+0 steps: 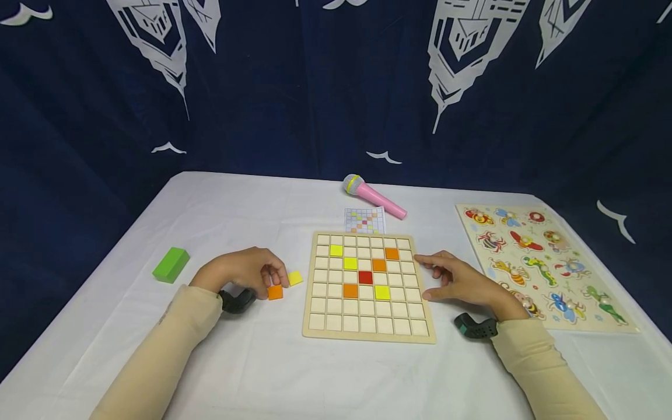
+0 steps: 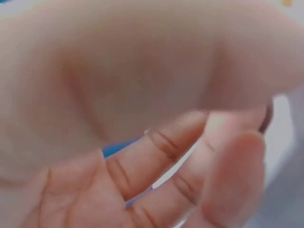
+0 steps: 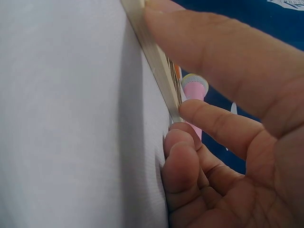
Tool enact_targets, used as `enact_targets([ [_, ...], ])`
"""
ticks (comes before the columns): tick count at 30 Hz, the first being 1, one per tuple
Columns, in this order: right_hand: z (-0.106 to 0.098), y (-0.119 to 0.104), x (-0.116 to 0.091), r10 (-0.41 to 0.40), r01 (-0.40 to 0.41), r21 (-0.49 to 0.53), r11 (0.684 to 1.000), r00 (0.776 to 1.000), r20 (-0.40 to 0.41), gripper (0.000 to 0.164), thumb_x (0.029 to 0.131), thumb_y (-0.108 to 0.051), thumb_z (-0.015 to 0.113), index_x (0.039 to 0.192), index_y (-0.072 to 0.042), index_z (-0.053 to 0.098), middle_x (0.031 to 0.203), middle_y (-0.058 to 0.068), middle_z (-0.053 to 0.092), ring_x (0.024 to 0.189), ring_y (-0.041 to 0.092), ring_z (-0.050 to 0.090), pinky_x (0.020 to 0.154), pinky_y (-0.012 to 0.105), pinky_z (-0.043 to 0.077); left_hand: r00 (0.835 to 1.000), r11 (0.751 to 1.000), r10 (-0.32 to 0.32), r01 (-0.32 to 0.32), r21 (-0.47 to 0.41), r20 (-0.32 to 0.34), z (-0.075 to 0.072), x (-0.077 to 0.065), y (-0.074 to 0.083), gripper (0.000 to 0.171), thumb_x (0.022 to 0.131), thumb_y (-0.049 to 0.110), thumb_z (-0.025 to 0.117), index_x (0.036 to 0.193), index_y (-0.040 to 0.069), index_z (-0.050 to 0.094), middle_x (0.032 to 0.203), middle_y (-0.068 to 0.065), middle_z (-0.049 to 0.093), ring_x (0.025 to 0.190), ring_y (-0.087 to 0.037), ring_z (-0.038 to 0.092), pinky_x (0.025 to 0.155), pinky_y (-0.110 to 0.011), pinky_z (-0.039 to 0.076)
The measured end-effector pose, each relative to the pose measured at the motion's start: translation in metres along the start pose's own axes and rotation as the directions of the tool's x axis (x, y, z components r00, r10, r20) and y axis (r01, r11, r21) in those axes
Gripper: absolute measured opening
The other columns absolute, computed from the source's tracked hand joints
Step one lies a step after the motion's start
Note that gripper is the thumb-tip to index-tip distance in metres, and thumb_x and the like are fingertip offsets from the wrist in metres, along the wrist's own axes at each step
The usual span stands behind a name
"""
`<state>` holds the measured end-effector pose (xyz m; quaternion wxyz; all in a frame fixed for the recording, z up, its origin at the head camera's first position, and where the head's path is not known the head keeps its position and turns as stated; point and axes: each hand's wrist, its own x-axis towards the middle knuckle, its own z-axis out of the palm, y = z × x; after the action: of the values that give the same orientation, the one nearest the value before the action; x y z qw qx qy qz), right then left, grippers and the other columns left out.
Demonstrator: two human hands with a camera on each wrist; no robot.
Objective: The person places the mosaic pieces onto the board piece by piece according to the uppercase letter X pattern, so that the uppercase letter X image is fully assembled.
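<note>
In the head view my left hand (image 1: 244, 269) bends over an orange square tile (image 1: 275, 292), pinching it between thumb and fingertips. A yellow tile (image 1: 296, 278) lies just right of those fingertips. The left wrist view is filled by the palm and curled fingers (image 2: 164, 147), which hide the tile. A wooden grid board (image 1: 369, 336) lies in the middle, with several yellow and orange tiles and one red tile (image 1: 365, 277) in its cells. My right hand (image 1: 462, 283) rests at the board's right edge, index finger and thumb touching it; the right wrist view shows them against the board's side (image 3: 156, 66).
A green block (image 1: 171, 265) lies at the far left. Behind the board are a small printed pattern card (image 1: 364, 220) and a pink toy microphone (image 1: 380, 200). An insect picture board (image 1: 541, 268) lies on the right, partly under the right forearm's line.
</note>
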<state>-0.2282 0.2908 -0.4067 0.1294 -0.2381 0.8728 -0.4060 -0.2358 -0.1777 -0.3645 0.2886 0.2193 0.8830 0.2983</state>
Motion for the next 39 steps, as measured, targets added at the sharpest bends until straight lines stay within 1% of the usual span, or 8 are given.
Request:
enact_targets([
  [5,0.000,-0.001,0.000,0.006,-0.006,-0.015,1.000,1.000,-0.002,0.080,0.086,-0.010,0.092,0.153,0.009,0.052,0.107,0.009,0.049,0.088,0.018,0.046,0.074,0.026,0.044,0.999,0.999,0.038,-0.038,-0.007,-0.037,0.003,-0.004,-0.007,0.030,0.077,-0.009,0.084,0.100,0.009,0.080,0.090,-0.001,0.068,0.076,-0.014,0.063,0.077,-0.029,0.055],
  [12,-0.001,0.000,0.000,0.012,-0.012,-0.027,1.000,1.000,-0.004,0.079,0.087,-0.012,0.091,0.153,0.008,0.053,0.107,0.010,0.050,0.088,0.018,0.047,0.075,0.026,0.045,0.985,0.990,0.141,-0.138,0.037,-0.097,0.009,-0.005,-0.011,0.022,0.079,0.002,0.089,0.096,0.011,0.078,0.088,0.002,0.067,0.073,-0.012,0.059,0.073,-0.026,0.052],
  [15,-0.001,0.001,0.000,0.016,-0.017,-0.028,0.999,1.000,-0.004,0.079,0.087,-0.012,0.091,0.153,0.008,0.053,0.107,0.010,0.050,0.088,0.019,0.047,0.075,0.026,0.045,0.970,0.979,0.203,-0.197,0.059,-0.132,0.010,-0.005,-0.007,0.021,0.079,0.006,0.088,0.095,0.012,0.075,0.089,0.002,0.067,0.073,-0.012,0.057,0.072,-0.027,0.050],
  [18,-0.001,0.001,0.000,0.016,-0.016,-0.029,0.999,1.000,-0.002,0.079,0.087,-0.013,0.091,0.153,0.008,0.053,0.107,0.010,0.050,0.088,0.019,0.047,0.075,0.026,0.045,0.950,0.964,0.263,-0.253,0.078,-0.168,0.012,-0.003,-0.002,0.022,0.078,0.008,0.086,0.095,0.013,0.073,0.090,0.004,0.068,0.075,-0.011,0.060,0.073,-0.028,0.050],
  [21,-0.001,0.000,0.000,0.015,-0.015,-0.031,0.999,1.000,-0.002,0.079,0.087,-0.013,0.091,0.153,0.008,0.053,0.107,0.010,0.050,0.088,0.019,0.047,0.075,0.027,0.045,0.936,0.955,0.298,-0.288,0.079,-0.190,0.016,0.001,0.003,0.022,0.078,0.008,0.083,0.097,0.013,0.073,0.089,0.007,0.071,0.076,-0.009,0.063,0.074,-0.027,0.051],
  [26,-0.001,0.000,0.000,0.017,-0.017,-0.030,0.999,1.000,-0.002,0.079,0.087,-0.013,0.091,0.153,0.008,0.053,0.107,0.010,0.050,0.089,0.019,0.047,0.075,0.026,0.045,0.914,0.937,0.349,-0.340,0.077,-0.206,0.024,0.009,0.011,0.022,0.078,0.007,0.083,0.098,0.012,0.074,0.086,0.007,0.071,0.071,-0.007,0.062,0.071,-0.026,0.051],
  [31,0.000,0.000,-0.001,0.014,-0.014,-0.017,1.000,1.000,-0.001,0.079,0.087,-0.012,0.091,0.153,0.008,0.053,0.109,0.011,0.050,0.090,0.019,0.047,0.076,0.026,0.045,0.899,0.926,0.375,-0.354,0.128,-0.225,0.032,0.015,0.017,0.023,0.079,0.013,0.086,0.098,0.016,0.074,0.086,0.008,0.070,0.069,-0.005,0.060,0.071,-0.026,0.051],
  [39,0.000,-0.002,-0.001,0.004,-0.004,-0.009,1.000,1.000,-0.005,0.079,0.087,-0.009,0.091,0.153,0.009,0.052,0.109,0.010,0.050,0.089,0.019,0.046,0.075,0.026,0.044,0.905,0.921,0.367,-0.320,0.223,-0.214,0.043,0.018,0.032,0.021,0.082,0.021,0.087,0.099,0.022,0.076,0.086,0.016,0.070,0.065,-0.002,0.057,0.067,-0.026,0.048],
])
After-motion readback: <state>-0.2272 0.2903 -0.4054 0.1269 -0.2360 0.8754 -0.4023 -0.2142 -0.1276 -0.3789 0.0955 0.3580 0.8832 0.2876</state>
